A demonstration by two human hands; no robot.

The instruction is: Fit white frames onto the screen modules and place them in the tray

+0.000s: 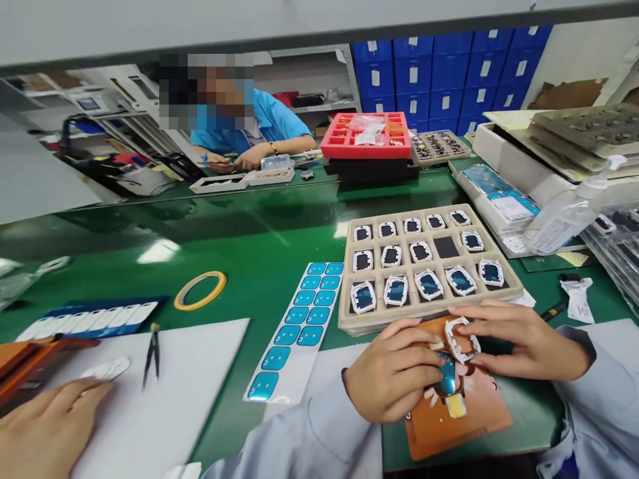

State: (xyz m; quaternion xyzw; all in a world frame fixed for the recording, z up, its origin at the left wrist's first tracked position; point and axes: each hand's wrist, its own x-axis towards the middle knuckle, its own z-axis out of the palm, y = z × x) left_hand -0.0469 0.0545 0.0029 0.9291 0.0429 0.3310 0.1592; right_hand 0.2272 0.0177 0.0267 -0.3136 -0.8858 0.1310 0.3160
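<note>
Green counter point(279, 226) in the room, orange mat point(464, 426) at 5 o'clock. L hand point(394, 369) was closed, pinching blue-filmed part point(446, 374) above mat; R hand point(524, 339) curled, fingertips pressing white frame point(462, 339) just beside it. Light, even pressure suited this fiddly work.
</note>
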